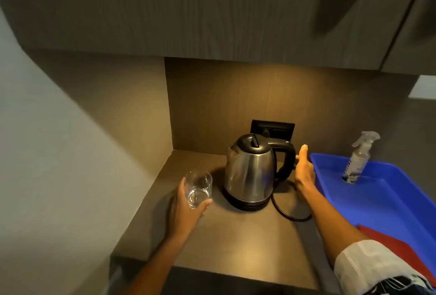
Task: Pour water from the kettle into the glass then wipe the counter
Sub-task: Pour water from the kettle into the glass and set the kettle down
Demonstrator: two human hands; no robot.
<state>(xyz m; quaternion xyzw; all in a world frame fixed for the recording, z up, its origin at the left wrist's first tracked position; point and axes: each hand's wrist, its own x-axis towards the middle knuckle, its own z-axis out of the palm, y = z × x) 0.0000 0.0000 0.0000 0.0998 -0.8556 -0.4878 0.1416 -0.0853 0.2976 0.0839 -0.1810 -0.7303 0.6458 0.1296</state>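
Note:
A steel kettle [250, 172] with a black lid and handle stands on its base in the middle of the brown counter [236, 247]. A clear glass [198, 188] with a little water in it stands left of the kettle, and my left hand [186, 209] is wrapped around it. My right hand [304, 172] is open, fingers straight, just right of the kettle's handle and not touching it. A red cloth [391, 245] lies in the near end of the blue tray.
A blue tray [377, 200] sits at the right with a clear spray bottle [358, 160] standing in it. The kettle's black cord [287, 214] loops on the counter toward a wall socket [273, 129]. Cabinets hang overhead; a wall closes the left side.

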